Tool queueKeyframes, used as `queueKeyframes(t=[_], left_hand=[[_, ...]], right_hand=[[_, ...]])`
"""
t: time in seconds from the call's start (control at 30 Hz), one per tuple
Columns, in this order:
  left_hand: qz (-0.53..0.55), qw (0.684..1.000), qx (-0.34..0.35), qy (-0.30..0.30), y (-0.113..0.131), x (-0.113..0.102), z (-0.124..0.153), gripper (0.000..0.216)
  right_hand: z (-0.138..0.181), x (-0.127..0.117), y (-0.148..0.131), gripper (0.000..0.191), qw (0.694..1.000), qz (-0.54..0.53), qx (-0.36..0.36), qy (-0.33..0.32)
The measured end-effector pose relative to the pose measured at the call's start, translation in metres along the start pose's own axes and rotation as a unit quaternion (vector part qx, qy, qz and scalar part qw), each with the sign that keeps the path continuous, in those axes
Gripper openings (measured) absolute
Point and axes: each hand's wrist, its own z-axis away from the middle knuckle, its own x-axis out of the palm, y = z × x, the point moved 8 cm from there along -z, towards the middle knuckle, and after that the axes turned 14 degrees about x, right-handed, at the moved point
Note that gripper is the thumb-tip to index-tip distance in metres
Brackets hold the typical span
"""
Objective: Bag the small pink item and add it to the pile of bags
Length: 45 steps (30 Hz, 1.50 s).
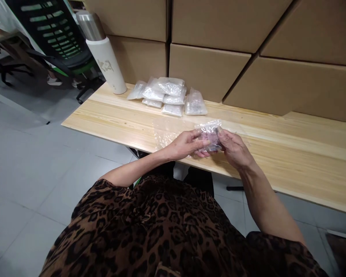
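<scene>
Left hand point(187, 144) and right hand point(233, 148) both pinch a small clear bag point(210, 132) above a wooden table point(276, 154), near stacked bags point(170, 96)

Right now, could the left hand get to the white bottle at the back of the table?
Probably yes, but not straight away. The left hand shares a small clear bag with the right hand. Bare table leads to the white bottle.

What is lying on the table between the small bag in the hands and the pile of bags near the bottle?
In the head view, only bare wood of the table lies between the small bag and the pile of bags.
</scene>
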Motion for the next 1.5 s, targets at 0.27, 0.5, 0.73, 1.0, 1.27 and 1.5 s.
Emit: queueKeyframes(t=[0.27, 0.5, 0.73, 1.0, 1.27, 1.5], left_hand=[[0.052, 0.996, 0.008, 0.077, -0.017, -0.003, 0.001, 0.076], [-0.108, 0.991, 0.060, 0.057, 0.016, -0.004, 0.022, 0.072], [-0.252, 0.946, 0.158, 0.127, 0.047, -0.055, 0.050, 0.052], [-0.310, 0.916, 0.167, 0.193, 0.058, -0.090, 0.062, 0.049], [-0.310, 0.903, 0.161, 0.249, 0.060, -0.110, 0.071, 0.051], [-0.325, 0.894, 0.156, 0.266, 0.064, -0.116, 0.076, 0.049]], right_hand=[[0.011, 0.019, -0.012, 0.058, 0.990, 0.129, -0.049, 0.034], [0.043, -0.044, -0.037, 0.041, 0.958, 0.213, -0.087, 0.169], [0.054, -0.173, -0.001, 0.043, 0.771, 0.562, 0.116, 0.276], [0.050, -0.200, 0.048, 0.047, 0.756, 0.567, 0.232, 0.229], [0.052, -0.205, 0.037, 0.037, 0.813, 0.490, 0.200, 0.244], [0.048, -0.212, 0.039, 0.033, 0.819, 0.474, 0.219, 0.238]])
